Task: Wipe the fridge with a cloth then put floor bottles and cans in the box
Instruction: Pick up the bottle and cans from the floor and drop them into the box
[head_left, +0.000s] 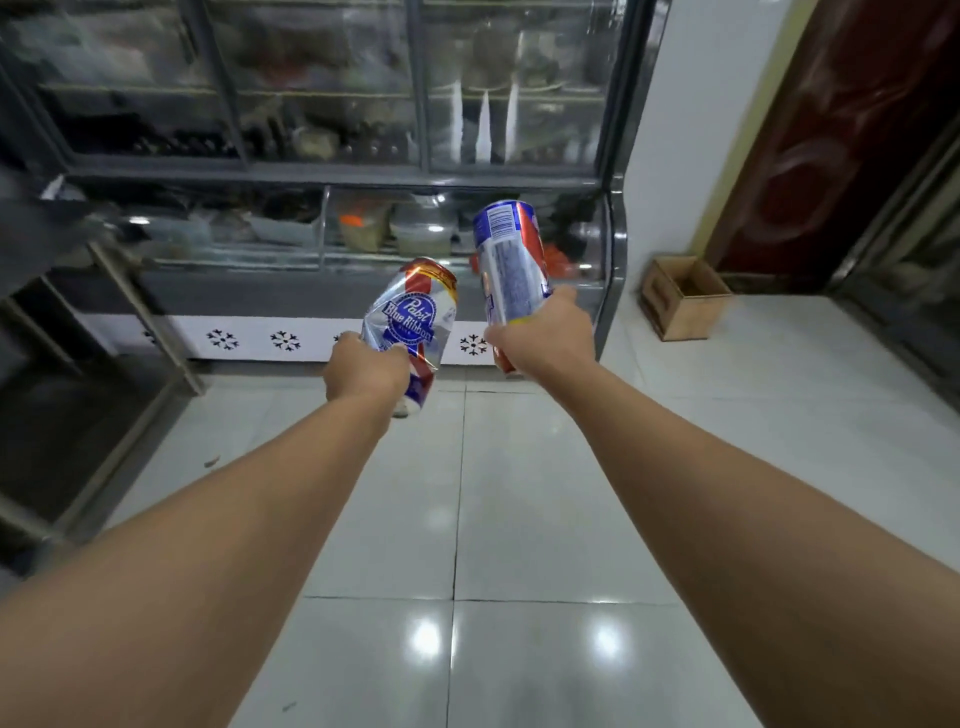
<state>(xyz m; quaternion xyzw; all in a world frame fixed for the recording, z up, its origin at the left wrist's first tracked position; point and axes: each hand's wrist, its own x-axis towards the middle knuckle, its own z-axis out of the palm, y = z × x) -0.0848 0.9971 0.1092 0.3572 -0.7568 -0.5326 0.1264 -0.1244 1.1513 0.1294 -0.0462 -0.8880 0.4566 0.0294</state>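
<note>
Both my bare arms reach forward over a glossy white tiled floor (519, 493). My left hand (366, 371) is closed around the lower part of a dented can (410, 319) whose label reads Pabst Blue Ribbon; the can tilts to the right, its bottom end partly hidden behind my wrist. My right hand (543, 338) is wrapped around a taller can (511, 260) in blue, white and red, leaning slightly left, with small print facing me that is too fine to read. My fingers cover its lower end. The two cans are close together but not touching.

Ahead stands the glass-fronted fridge (332, 156). What sits on its shelves is blurred behind reflections: I can make out only vague jars, tubs and dark shapes. A white strip with snowflake marks runs along its base. To the right, on the floor near a white wall, sits an open wooden box (685, 299); its inside is in shadow. A dark metal frame (119, 332) is cut off at the left edge.
</note>
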